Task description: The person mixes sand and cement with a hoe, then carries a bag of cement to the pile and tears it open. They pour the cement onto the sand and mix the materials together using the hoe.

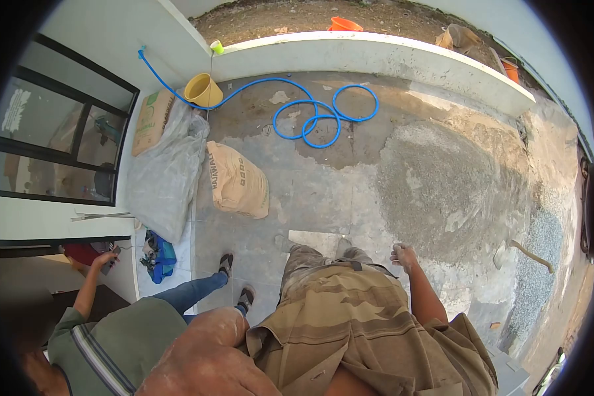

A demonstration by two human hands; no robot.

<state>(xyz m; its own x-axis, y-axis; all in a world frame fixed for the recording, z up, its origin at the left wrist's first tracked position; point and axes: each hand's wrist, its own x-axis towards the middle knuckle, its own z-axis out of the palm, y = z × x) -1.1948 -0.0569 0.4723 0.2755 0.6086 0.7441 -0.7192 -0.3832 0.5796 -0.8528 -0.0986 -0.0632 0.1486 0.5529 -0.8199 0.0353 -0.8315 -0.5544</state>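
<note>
Our right hand (403,254) hangs at side, dusty, fingers loosely curled, holding nothing. Our left hand (208,360) sits close under camera, by chest; we cannot tell its grip. Grey tile (310,239) lies flat on floor at our feet. Beyond: cement bag (239,181), blue hose (317,115). Co-worker (122,330) stands at left.

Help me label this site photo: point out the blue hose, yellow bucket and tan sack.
blue hose (313,119), head view, where its coils overlap.
yellow bucket (202,91), head view, its side wall.
tan sack (239,183), head view, middle of its printed face.
</note>
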